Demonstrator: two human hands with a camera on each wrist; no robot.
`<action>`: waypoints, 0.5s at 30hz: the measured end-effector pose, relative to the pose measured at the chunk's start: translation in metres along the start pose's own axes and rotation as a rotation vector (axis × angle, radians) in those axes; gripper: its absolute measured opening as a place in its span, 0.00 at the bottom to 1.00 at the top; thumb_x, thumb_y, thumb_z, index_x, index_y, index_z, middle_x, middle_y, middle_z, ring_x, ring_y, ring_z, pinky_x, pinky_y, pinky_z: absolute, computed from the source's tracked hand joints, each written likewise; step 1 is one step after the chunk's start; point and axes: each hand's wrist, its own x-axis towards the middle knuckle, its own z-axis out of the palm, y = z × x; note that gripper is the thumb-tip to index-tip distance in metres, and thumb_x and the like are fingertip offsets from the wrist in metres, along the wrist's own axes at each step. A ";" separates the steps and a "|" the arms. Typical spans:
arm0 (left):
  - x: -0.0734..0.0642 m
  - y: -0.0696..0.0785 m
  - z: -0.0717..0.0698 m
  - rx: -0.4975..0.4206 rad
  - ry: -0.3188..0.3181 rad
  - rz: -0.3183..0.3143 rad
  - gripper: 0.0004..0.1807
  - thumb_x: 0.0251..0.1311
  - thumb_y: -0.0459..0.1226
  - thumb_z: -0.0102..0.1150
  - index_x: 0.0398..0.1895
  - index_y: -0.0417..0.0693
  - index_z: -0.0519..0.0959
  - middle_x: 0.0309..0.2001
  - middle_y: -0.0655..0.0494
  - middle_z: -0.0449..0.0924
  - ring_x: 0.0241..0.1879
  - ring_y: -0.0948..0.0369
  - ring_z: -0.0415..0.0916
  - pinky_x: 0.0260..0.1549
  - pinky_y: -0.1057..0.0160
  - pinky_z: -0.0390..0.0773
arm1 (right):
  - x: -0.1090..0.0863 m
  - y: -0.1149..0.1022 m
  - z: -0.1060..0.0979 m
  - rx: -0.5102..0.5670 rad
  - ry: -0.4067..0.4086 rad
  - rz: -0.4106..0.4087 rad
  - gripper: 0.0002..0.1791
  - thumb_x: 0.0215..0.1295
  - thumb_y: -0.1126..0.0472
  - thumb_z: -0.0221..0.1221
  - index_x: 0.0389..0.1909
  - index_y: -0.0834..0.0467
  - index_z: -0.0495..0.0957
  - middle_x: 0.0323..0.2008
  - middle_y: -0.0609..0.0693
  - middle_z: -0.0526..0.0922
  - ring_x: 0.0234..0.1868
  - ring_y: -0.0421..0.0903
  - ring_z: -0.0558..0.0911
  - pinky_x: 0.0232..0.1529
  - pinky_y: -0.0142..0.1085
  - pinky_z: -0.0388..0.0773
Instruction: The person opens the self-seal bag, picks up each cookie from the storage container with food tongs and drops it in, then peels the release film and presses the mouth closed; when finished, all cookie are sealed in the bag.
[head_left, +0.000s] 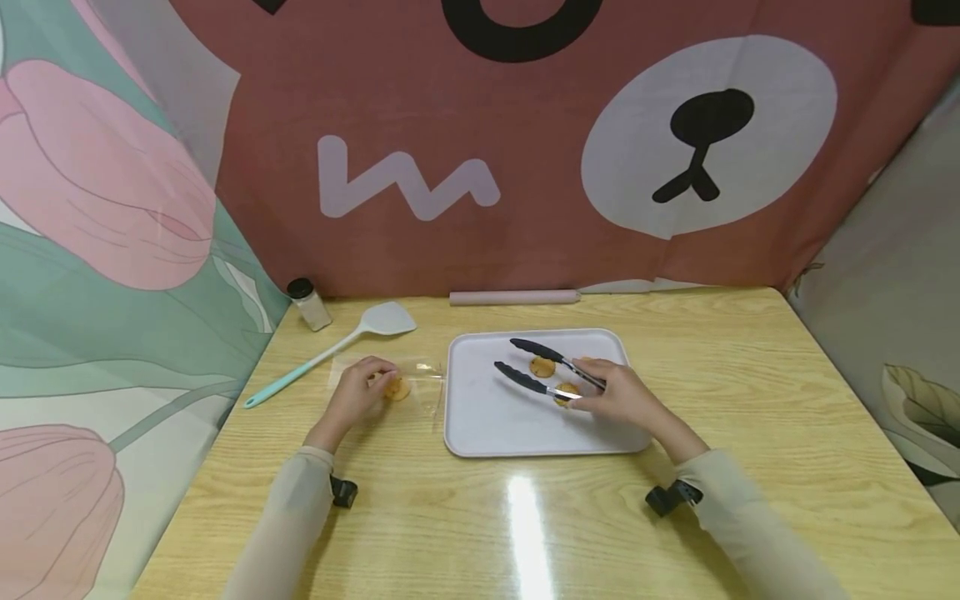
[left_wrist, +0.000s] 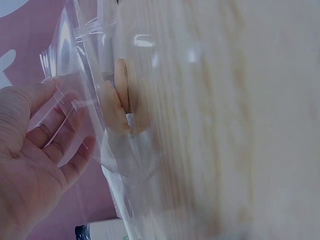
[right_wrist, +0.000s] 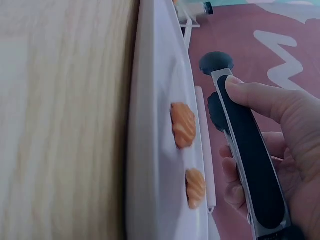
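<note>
My left hand (head_left: 356, 393) pinches the edge of a clear plastic bag (head_left: 423, 398) that lies on the table left of the tray. Inside the bag, cookies (left_wrist: 121, 90) show through the film in the left wrist view. My right hand (head_left: 621, 395) grips a pair of tongs (head_left: 534, 348) with black tips, held spread apart above the white tray (head_left: 480, 429). Below the tongs, round golden cookies (head_left: 542, 367) lie on the tray, one partly covered by a tong arm. Nothing sits between the tong tips, which point left toward the bag.
A spatula (head_left: 387, 318) with a turquoise handle lies behind my left hand. Farther back stands a black-capped jar (head_left: 312, 312) of pale contents. A pink rod (head_left: 513, 297) lies along the table's back edge, against the printed cloth backdrop (head_left: 405, 258).
</note>
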 end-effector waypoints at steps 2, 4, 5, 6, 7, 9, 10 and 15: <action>-0.001 0.000 0.000 0.006 -0.002 0.005 0.05 0.61 0.30 0.59 0.36 0.36 0.82 0.37 0.47 0.82 0.41 0.50 0.78 0.42 0.47 0.76 | -0.001 0.001 -0.004 -0.016 -0.003 0.014 0.41 0.47 0.52 0.73 0.60 0.66 0.71 0.56 0.66 0.74 0.58 0.62 0.73 0.54 0.53 0.72; -0.001 0.000 -0.001 0.010 -0.001 0.013 0.05 0.61 0.30 0.59 0.36 0.37 0.82 0.37 0.47 0.82 0.40 0.50 0.78 0.42 0.47 0.76 | -0.001 0.002 -0.008 -0.034 -0.004 0.017 0.40 0.47 0.53 0.73 0.59 0.67 0.72 0.55 0.66 0.76 0.56 0.62 0.75 0.53 0.52 0.73; -0.001 0.000 -0.001 0.009 0.000 0.016 0.05 0.60 0.31 0.60 0.36 0.37 0.82 0.36 0.47 0.82 0.40 0.50 0.78 0.42 0.47 0.76 | -0.002 0.003 -0.010 -0.043 -0.005 0.017 0.39 0.47 0.53 0.73 0.59 0.67 0.72 0.54 0.66 0.76 0.55 0.62 0.75 0.52 0.52 0.74; -0.001 0.000 -0.001 0.010 0.001 0.018 0.05 0.60 0.31 0.60 0.36 0.37 0.82 0.36 0.47 0.82 0.40 0.50 0.78 0.41 0.47 0.76 | -0.002 0.003 -0.011 -0.048 -0.007 0.017 0.39 0.47 0.54 0.73 0.59 0.67 0.72 0.54 0.66 0.76 0.54 0.62 0.75 0.51 0.52 0.74; -0.001 -0.001 0.000 0.012 0.001 0.019 0.05 0.60 0.31 0.60 0.36 0.37 0.82 0.36 0.48 0.82 0.40 0.50 0.78 0.41 0.47 0.76 | -0.003 0.004 -0.013 -0.051 -0.009 0.018 0.39 0.48 0.54 0.73 0.59 0.67 0.72 0.54 0.66 0.76 0.54 0.62 0.76 0.50 0.52 0.75; -0.001 -0.001 0.000 0.009 -0.001 0.017 0.05 0.61 0.31 0.59 0.36 0.37 0.82 0.36 0.48 0.82 0.40 0.50 0.78 0.42 0.47 0.76 | -0.004 0.005 -0.015 -0.059 -0.016 0.018 0.38 0.48 0.55 0.72 0.59 0.67 0.72 0.53 0.66 0.77 0.53 0.62 0.76 0.49 0.51 0.76; -0.001 -0.001 0.000 0.005 -0.001 0.017 0.05 0.61 0.31 0.59 0.36 0.37 0.82 0.36 0.48 0.82 0.40 0.50 0.78 0.42 0.47 0.76 | -0.004 0.006 -0.017 -0.065 -0.021 0.020 0.38 0.48 0.55 0.72 0.59 0.67 0.72 0.53 0.66 0.77 0.52 0.61 0.77 0.48 0.51 0.76; -0.001 -0.002 0.000 0.000 -0.003 0.021 0.05 0.60 0.30 0.59 0.36 0.37 0.82 0.36 0.48 0.82 0.40 0.50 0.78 0.41 0.47 0.76 | -0.005 0.008 -0.023 -0.099 -0.041 0.026 0.38 0.48 0.55 0.73 0.58 0.69 0.72 0.51 0.68 0.77 0.50 0.62 0.78 0.46 0.51 0.77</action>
